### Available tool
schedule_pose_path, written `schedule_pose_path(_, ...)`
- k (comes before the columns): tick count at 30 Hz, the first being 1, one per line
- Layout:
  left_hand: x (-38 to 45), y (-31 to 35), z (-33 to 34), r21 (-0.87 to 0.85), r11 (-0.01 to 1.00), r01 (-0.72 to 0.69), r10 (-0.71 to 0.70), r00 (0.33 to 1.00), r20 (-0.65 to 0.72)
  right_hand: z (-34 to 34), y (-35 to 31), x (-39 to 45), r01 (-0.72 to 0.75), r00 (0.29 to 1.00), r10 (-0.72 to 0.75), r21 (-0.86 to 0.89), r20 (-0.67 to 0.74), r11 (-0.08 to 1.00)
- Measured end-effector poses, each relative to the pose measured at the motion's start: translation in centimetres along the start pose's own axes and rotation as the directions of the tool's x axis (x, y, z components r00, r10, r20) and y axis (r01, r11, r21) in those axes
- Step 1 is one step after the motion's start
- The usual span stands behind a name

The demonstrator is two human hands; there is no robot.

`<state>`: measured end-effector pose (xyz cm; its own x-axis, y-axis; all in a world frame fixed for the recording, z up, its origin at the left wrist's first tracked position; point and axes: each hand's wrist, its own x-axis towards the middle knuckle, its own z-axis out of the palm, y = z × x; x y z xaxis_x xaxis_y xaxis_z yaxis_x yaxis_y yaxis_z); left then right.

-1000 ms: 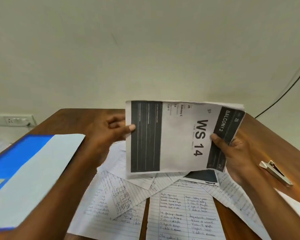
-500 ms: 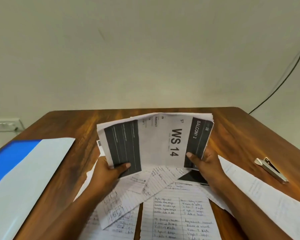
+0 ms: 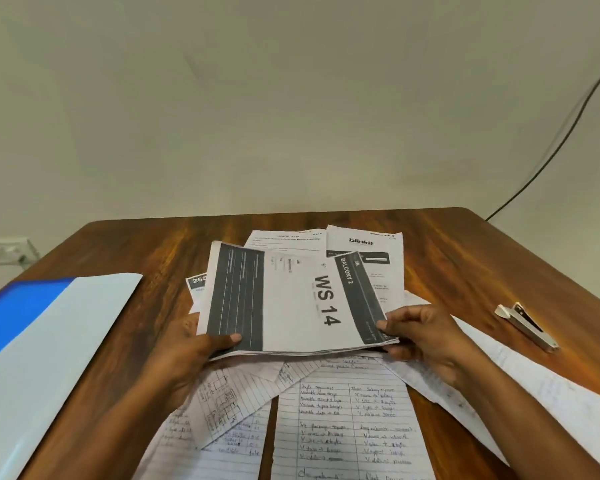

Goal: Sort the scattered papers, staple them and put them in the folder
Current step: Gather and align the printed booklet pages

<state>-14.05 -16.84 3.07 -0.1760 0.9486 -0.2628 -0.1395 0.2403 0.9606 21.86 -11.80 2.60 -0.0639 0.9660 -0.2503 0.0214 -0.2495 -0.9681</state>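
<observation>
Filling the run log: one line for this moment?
both hands hold printed stack | stapler untouched | folder open

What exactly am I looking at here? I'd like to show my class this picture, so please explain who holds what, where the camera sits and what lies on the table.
No machine here: a person wears a camera on the head, looking down at both hands. The left hand and right hand grip a printed paper stack marked WS 14 low over a brown wooden table. Beneath lie handwritten lined sheets and further printed pages. A blue and white folder lies left, a small silver stapler right.
</observation>
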Motion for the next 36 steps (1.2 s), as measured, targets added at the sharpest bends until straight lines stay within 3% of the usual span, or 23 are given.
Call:
schedule_pose_path(3, -0.5, -0.3, 0.4, 0.042, 0.999, 0.0, 0.002, 0.999, -0.04, 0.0, 0.0, -0.2, -0.058, 0.998, 0.06, 0.091, -0.022, 0.994)
schedule_pose_path(7, -1.2, -0.4, 1.3, 0.248, 0.966, -0.067, 0.104, 0.985, -0.138, -0.1, 0.0, -0.6, -0.126, 0.991, 0.123, 0.046, 0.047, 0.991)
schedule_pose_path(12, -1.8, 0.0, 2.7, 0.338, 0.941, -0.018, 0.082, 0.981, -0.177, -0.2, -0.4, -0.3, -0.094, 0.996, 0.094, 0.087, 0.005, 0.992)
schedule_pose_path(14, -2.0, 0.3, 3.6, 0.525, 0.851, -0.002, 0.138, 0.966, -0.219, -0.3, -0.5, 0.0, -0.096, 0.995, 0.098, 0.127, -0.016, 0.987)
schedule_pose_path(16, -1.9, 0.5, 4.8, 0.784, 0.62, -0.004, 0.274, 0.938, -0.212, -0.5, -0.6, 0.3, -0.102, 0.994, 0.106, 0.147, -0.022, 0.984)
schedule_pose_path(18, -2.2, 0.5, 6.8, 0.932, 0.358, -0.05, 0.441, 0.889, -0.122, -0.7, -0.9, 0.5, -0.108, 0.993, 0.113, 0.159, -0.026, 0.981)
schedule_pose_path(20, -2.5, 0.2, 10.1, 0.931, 0.233, -0.28, 0.562, 0.821, 0.106, -0.9, -1.2, 0.6, -0.114, 0.992, 0.122, 0.171, -0.038, 0.979)
schedule_pose_path(22, -2.1, -0.9, 13.5, 0.842, 0.13, -0.523, 0.574, 0.732, 0.366, -0.9, -1.6, 0.8, -0.133, 0.99, 0.141, 0.19, -0.03, 0.973)
schedule_pose_path(25, 0.2, -2.1, 16.9, 0.725, -0.102, -0.681, 0.538, 0.575, 0.616, -1.0, -2.0, 0.7, -0.168, 0.984, 0.176, 0.216, -0.016, 0.962)
schedule_pose_path(28, 2.7, -3.3, 18.1, 0.641, -0.226, -0.733, 0.625, 0.395, 0.673, -1.4, -1.8, 0.9, -0.186, 0.98, 0.197, 0.234, -0.024, 0.954)
schedule_pose_path(31, 3.7, -4.4, 18.2, 0.586, -0.313, -0.747, 0.67, 0.263, 0.694, -1.6, -1.6, 1.0, -0.19, 0.979, 0.203, 0.23, -0.034, 0.954)
schedule_pose_path(34, 4.1, -4.7, 18.2, 0.571, -0.338, -0.748, 0.683, 0.222, 0.696, -1.7, -1.4, 0.6, -0.158, 0.981, 0.172, 0.153, -0.084, 0.976)
schedule_pose_path(36, 4.0, -4.6, 18.1, 0.572, -0.327, -0.752, 0.667, 0.245, 0.703, -2.0, -1.5, 0.1, -0.11, 0.978, 0.105, -0.02, -0.178, 0.994)
